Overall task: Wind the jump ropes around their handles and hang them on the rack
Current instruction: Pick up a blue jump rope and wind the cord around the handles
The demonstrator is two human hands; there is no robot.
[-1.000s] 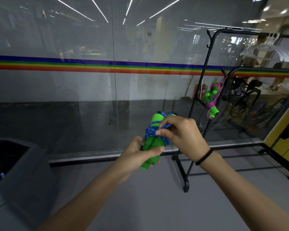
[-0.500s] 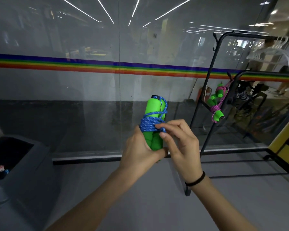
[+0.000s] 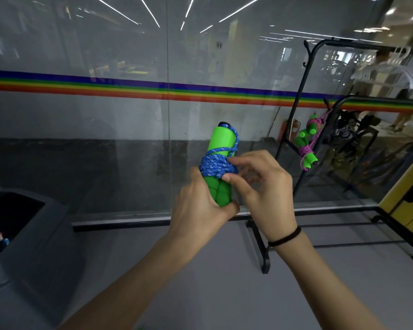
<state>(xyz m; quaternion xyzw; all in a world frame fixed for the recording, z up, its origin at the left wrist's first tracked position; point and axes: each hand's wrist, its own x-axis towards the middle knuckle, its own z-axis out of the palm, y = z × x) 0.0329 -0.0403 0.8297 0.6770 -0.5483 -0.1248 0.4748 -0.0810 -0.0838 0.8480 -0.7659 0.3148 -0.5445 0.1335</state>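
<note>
The lower ends of the green handles (image 3: 221,144) are buried in my left hand (image 3: 200,210), and the loose end of the blue rope (image 3: 215,164) is lost behind my right hand (image 3: 265,184), so I cannot tell where it finishes. The rack (image 3: 293,129) runs off the right edge, the white hangers (image 3: 391,72) on its top bar are blurred, and the dark bin (image 3: 22,225) at far left is cut off too.

The two handles stand side by side, nearly upright, with a dark cap on top. The rope is wound in a thick band round their middle, and one strand loops up over the top.

My left hand clenches the handles from below the coil, thumb across their base. My right hand, a black band (image 3: 284,236) on its wrist, pinches at the coil's right side with thumb and forefinger, the other fingers curled loosely. The bundle sits in front of me, well left of the rack, where a pink rope bundle (image 3: 306,148) hangs.
</note>
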